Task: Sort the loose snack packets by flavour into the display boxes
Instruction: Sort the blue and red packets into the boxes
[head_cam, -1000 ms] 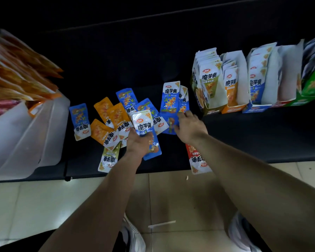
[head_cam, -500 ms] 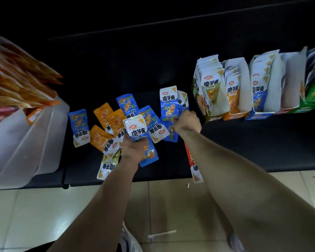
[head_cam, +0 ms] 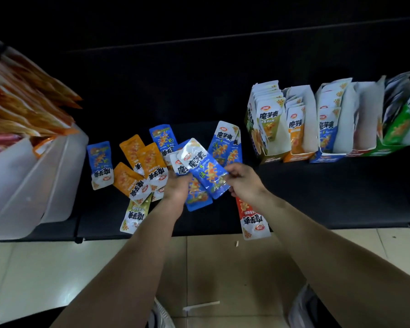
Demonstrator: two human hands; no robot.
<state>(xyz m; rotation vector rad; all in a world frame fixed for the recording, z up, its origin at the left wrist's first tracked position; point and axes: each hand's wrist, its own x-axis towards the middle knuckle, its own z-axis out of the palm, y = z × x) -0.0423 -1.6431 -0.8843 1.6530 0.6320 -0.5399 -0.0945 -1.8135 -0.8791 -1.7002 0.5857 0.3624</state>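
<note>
Currently our left hand point(head_cam: 178, 188) grips a small fan of packets: the top blue packet point(head_cam: 202, 165) lies tilted across a second blue packet point(head_cam: 197, 198) underneath. Our right hand point(head_cam: 244, 183) pinches the near end of the top blue packet with curled fingers, so both hands hold it, raised over the front of the black shelf point(head_cam: 317, 197).

Just behind the hands, an upright-facing blue packet point(head_cam: 224, 144) lies flat on the shelf, overlapping another. Left of the grip, loose and face up: three orange packets point(head_cam: 149, 159), partly stacked; an inverted blue packet point(head_cam: 163, 138) behind them; a lone blue packet point(head_cam: 100, 164) farthest left; an olive packet point(head_cam: 135, 214) at the shelf's front edge. A red packet point(head_cam: 253, 218) shows under our right wrist, overhanging the edge.

To the right stand the display boxes in a row, touching: olive box point(head_cam: 269, 159), orange box point(head_cam: 298, 156), blue box point(head_cam: 327, 159), red box point(head_cam: 362, 153), green box point(head_cam: 399, 136). The first three show packets standing upright. A white plastic bin point(head_cam: 33, 176) sits far left.
</note>
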